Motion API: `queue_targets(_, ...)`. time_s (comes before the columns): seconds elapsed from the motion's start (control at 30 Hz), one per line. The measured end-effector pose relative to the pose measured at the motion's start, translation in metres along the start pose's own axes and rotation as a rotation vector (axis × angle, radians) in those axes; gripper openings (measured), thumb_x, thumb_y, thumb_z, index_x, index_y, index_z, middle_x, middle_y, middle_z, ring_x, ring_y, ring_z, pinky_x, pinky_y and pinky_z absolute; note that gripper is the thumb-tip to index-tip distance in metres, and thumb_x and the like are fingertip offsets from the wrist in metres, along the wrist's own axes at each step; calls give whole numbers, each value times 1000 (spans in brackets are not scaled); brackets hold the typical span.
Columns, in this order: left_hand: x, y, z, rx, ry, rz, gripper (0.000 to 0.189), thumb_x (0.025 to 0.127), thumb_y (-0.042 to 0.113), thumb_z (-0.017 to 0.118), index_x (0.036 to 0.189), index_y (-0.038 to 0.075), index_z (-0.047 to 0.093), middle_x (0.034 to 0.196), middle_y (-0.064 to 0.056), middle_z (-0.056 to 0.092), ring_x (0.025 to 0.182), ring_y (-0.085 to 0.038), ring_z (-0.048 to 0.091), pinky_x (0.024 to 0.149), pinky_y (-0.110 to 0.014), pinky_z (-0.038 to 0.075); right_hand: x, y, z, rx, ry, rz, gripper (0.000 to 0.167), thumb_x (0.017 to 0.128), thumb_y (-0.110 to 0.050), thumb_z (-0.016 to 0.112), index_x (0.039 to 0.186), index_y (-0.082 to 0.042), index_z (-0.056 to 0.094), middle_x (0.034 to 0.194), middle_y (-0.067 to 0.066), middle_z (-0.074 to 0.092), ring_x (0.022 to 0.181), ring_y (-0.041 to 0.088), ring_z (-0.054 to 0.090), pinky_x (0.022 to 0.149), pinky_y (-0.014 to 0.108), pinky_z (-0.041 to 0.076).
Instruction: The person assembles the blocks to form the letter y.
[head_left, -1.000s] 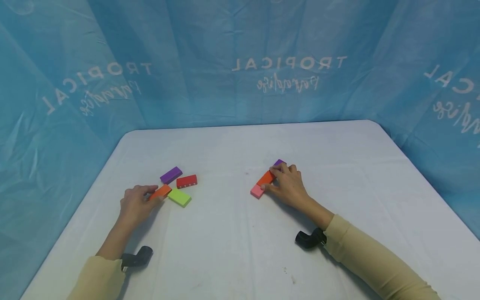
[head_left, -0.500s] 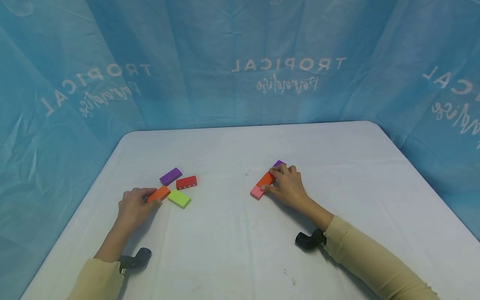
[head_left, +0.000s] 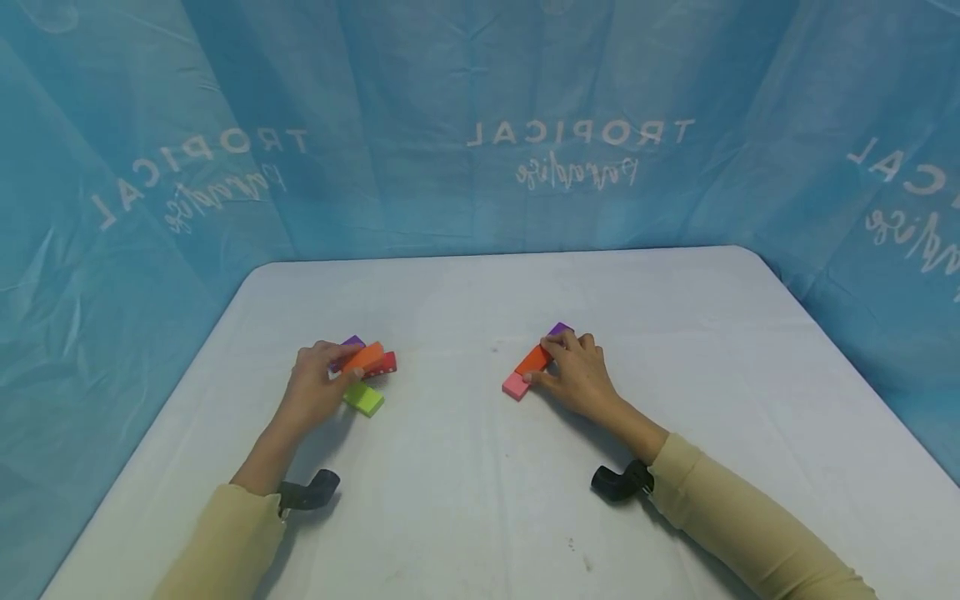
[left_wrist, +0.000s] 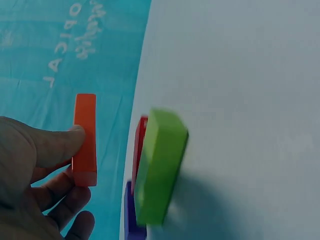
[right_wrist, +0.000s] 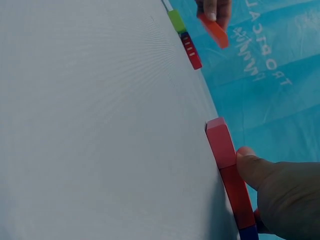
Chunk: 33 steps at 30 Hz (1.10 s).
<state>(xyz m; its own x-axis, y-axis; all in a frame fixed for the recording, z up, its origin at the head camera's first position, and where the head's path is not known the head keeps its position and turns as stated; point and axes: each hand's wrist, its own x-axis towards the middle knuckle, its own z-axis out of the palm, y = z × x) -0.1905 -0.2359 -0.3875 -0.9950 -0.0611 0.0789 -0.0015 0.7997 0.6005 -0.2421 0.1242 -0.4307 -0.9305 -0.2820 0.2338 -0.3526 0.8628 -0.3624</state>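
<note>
Left hand (head_left: 313, 385) pinching an orange block (head_left: 364, 357) above the white worktop (head_left: 450, 475), purple block (head_left: 354, 339), green block (head_left: 365, 400), red block (head_left: 389, 363) close by, then, as I watch remotely, a pink-orange-purple row (head_left: 532, 361) gripped by the right hand (head_left: 579, 372)

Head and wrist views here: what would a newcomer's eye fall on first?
Probably the orange block pinched in the left hand, raised near the purple block, red block and green block on the table's left. Next, the pink-orange-purple row under the right hand. Behind, the blue curtain shows mirrored "TROPICAL" lettering.
</note>
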Motion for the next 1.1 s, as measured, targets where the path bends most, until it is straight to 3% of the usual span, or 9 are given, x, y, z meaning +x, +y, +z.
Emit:
queue_targets(0.23,15,28,22,-31,-68,141,38,90,14,62,127,9,59,124,-14,56,115,-31,41,93,-49,41,0,3,4,20,-2,2,68,78,-49,71,128,-5,58,121,13,55,105,33,43,87,46,36)
queue_targets(0.43,24,41,39,-24,-89,233,35,88,10,63,123,11,63,121,-11,59,112,-29,44,91,-44,41,-1,2,3,23,-8,10,68,78,-48,71,129,-5,58,122,13,55,105,33,43,87,45,35)
queue_targets(0.7,30,54,55,-19,-143,249,35,87,10,64,121,15,64,117,-8,60,110,-26,44,91,-44,41,-2,1,2,1,4,-10,66,78,-46,71,128,-4,58,125,13,54,104,34,43,85,46,36)
queue_targets(1.1,38,61,75,27,-210,314,36,86,9,64,121,16,64,117,-5,61,108,-24,46,93,-42,39,-2,0,3,3,6,-1,67,79,-47,71,129,-5,58,121,13,55,105,32,43,86,45,37)
